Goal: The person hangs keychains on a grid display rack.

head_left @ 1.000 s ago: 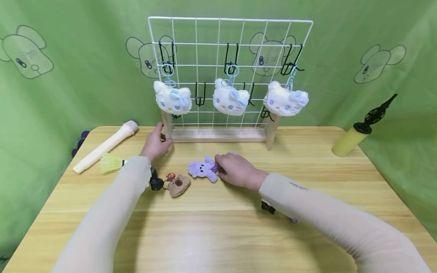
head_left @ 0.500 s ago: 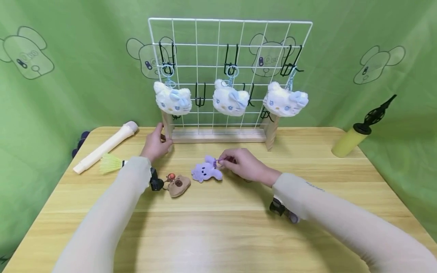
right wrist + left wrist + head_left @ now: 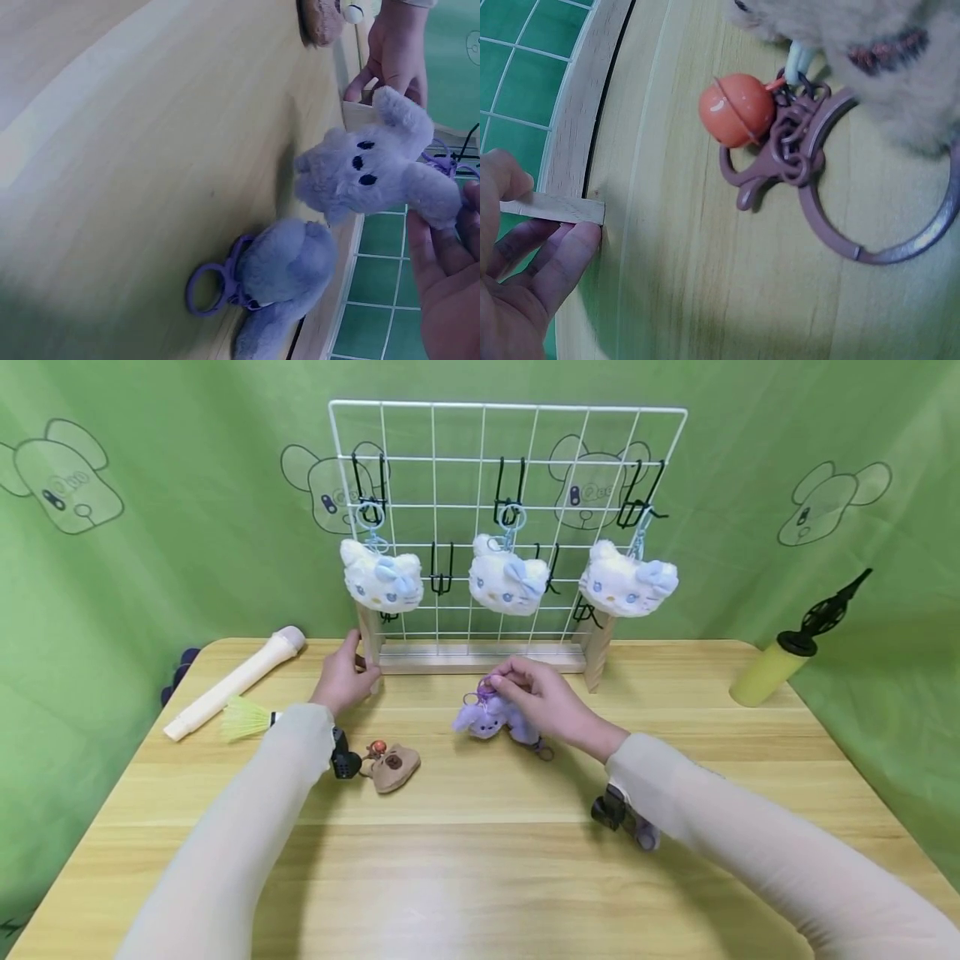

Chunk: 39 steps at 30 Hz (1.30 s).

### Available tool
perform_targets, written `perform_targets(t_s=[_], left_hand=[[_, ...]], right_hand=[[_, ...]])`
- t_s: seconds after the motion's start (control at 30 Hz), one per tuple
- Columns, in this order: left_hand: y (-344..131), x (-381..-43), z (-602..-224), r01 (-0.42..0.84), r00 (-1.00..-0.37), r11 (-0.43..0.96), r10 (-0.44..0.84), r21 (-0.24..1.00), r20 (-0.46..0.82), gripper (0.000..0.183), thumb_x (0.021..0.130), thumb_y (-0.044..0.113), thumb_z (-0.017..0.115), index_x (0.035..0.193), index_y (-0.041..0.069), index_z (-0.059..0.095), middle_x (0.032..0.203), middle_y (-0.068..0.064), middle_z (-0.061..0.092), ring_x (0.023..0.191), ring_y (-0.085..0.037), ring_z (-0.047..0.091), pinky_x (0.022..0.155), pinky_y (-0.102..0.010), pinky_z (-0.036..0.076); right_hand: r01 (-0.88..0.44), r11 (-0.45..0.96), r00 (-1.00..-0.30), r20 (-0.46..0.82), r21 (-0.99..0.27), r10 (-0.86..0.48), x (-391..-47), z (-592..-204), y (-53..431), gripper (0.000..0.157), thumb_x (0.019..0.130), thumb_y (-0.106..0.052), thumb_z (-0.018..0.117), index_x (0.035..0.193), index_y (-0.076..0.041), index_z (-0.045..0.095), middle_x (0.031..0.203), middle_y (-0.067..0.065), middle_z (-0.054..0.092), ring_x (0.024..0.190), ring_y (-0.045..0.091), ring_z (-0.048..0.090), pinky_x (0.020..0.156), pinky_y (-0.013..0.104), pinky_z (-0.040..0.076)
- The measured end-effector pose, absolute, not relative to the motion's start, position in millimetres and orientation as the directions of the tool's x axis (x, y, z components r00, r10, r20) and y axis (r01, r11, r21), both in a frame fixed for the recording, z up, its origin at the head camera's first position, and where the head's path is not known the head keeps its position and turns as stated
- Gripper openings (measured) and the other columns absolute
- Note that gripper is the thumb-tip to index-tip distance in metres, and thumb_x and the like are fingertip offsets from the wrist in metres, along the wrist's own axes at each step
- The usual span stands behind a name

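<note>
My right hand pinches the purple ring and clasp of a purple plush bear keychain, which hangs head-down just in front of the rack. In the right wrist view the plush keychain shows its dark eyes and nose. A second purple plush keychain lies on the table below it, its ring toward me. My left hand grips the left wooden foot of the white wire rack, thumb on one side and fingers on the other.
Three white cat plush keychains hang on the rack's black hooks. A brown plush keychain with an orange bell lies near my left wrist. Farther left are a yellow shuttlecock and a white tube. A yellow pump stands right.
My right hand has lifted the purple plush keychain by its ring and moved slightly up and right; the plush now hangs. The second purple keychain came into sight. My left hand stays at the rack's foot.
</note>
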State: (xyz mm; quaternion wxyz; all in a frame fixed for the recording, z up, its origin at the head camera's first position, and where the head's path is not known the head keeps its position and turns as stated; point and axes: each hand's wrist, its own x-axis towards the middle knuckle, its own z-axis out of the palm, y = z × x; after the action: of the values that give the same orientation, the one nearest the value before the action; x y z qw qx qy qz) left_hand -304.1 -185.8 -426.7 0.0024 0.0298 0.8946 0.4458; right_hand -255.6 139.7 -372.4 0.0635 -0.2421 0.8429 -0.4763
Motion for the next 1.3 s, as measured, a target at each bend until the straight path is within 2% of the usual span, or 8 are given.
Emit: perform_targets(t_s=[0.13,0.27,0.37,0.57,0.87,1.1,1.3], left_hand=[[-185,-304,-427,0.049,-0.998,0.593,0.056,0.804,0.020,0.066,0.098,0.006,0.061,0.157,0.006,0.031,0.125,-0.033,0.064,0.089,-0.034,0.069,0.064,-0.027,0.063],[-186,-304,-427,0.052,-0.998,0.591,0.057,0.805,0.023,0.066,0.098,0.007,0.060,0.157,0.005,0.031,0.125,-0.033,0.063,0.091,-0.035,0.069,0.064,-0.027,0.063],[-188,-304,-429,0.054,-0.998,0.596,0.055,0.801,0.027,0.066,0.098,0.007,0.059,0.158,0.005,0.031,0.124,-0.033,0.064,0.088,-0.034,0.069,0.064,-0.027,0.063],[-189,-305,-431,0.052,-0.998,0.596,0.054,0.802,0.025,0.066,0.099,0.007,0.060,0.158,0.005,0.030,0.123,-0.034,0.064,0.088,-0.035,0.069,0.065,-0.028,0.064],[-187,-304,-429,0.068,-0.997,0.600,0.068,0.797,0.034,0.066,0.098,0.007,0.058,0.158,0.004,0.030,0.124,-0.034,0.064,0.090,-0.037,0.070,0.067,-0.030,0.064],[-185,-304,-430,0.060,-0.997,0.594,0.066,0.802,0.026,0.066,0.098,0.007,0.059,0.158,0.005,0.030,0.125,-0.034,0.064,0.092,-0.038,0.070,0.067,-0.030,0.065],[-186,-305,-427,0.061,-0.997,0.589,0.067,0.806,0.027,0.067,0.099,0.007,0.060,0.159,0.005,0.031,0.124,-0.034,0.064,0.088,-0.036,0.070,0.066,-0.029,0.064]], right_hand=[[-0.356,0.335,-0.860,0.166,-0.872,-0.483,-259,-369,136,0.019,0.108,-0.009,0.053,0.116,0.003,0.066,0.117,0.020,0.076,0.106,0.022,0.074,0.094,0.021,0.061],[-0.375,0.247,-0.834,0.210,-0.893,-0.510,-261,-364,129,0.019,0.109,-0.007,0.052,0.116,0.005,0.065,0.117,0.022,0.074,0.105,0.015,0.074,0.095,0.023,0.062],[-0.390,0.231,-0.825,0.227,-0.891,-0.518,-262,-357,121,0.019,0.109,-0.009,0.052,0.116,0.004,0.065,0.117,0.021,0.074,0.103,0.011,0.073,0.095,0.024,0.062],[-0.418,0.244,-0.847,0.279,-0.875,-0.453,-267,-340,104,0.020,0.109,-0.010,0.053,0.117,0.003,0.066,0.115,0.020,0.076,0.096,0.010,0.072,0.090,0.023,0.063],[-0.451,0.298,-0.885,0.377,-0.841,-0.274,-278,-320,79,0.020,0.108,-0.013,0.055,0.117,0.001,0.067,0.108,0.019,0.077,0.078,0.010,0.067,0.071,0.026,0.063],[-0.506,0.330,-0.860,0.439,-0.797,-0.261,-290,-315,70,0.023,0.110,-0.014,0.052,0.120,0.000,0.066,0.107,0.017,0.075,0.079,0.013,0.064,0.066,0.020,0.054],[-0.516,0.372,-0.856,0.448,-0.771,-0.259,-299,-318,63,0.022,0.110,-0.013,0.051,0.119,-0.001,0.066,0.101,0.015,0.072,0.077,0.017,0.060,0.063,0.021,0.049]])
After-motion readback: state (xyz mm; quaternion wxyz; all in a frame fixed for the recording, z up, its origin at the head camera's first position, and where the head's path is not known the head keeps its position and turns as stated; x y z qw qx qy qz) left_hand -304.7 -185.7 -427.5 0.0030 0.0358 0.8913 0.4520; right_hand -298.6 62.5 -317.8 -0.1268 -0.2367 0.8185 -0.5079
